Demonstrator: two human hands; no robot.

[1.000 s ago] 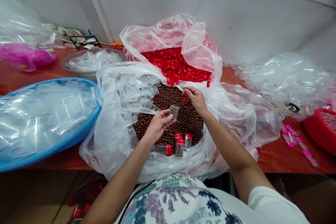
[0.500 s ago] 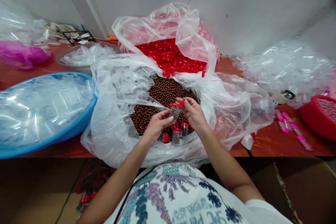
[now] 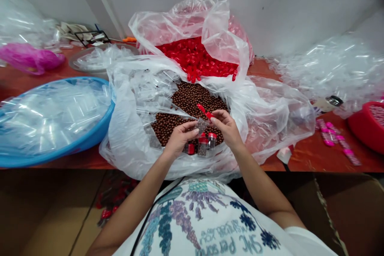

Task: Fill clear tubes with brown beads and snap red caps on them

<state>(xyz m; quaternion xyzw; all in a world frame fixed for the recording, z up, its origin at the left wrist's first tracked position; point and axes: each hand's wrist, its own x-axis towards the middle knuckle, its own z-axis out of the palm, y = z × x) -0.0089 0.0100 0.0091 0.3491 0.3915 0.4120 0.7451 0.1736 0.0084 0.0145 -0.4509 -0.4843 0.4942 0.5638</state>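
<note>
My left hand pinches a small clear vial filled with brown balls, held above a pile of brown balls in a clear plastic bag. My right hand grips a red cap at the vial's mouth. Three filled vials with red caps stand on the balls just below my hands. Behind the pile, another bag holds a heap of red caps. Empty clear vials lie at the pile's left.
A blue basin lined with clear plastic sits at the left on the red-brown table. A metal tray and a pink bag lie further back. At the right are crumpled clear plastic, pink-capped vials and a red bowl.
My right hand left the red caps heap with a cap and came to the vial in my left hand. Both hands drew nearer to me, over the standing vials.
</note>
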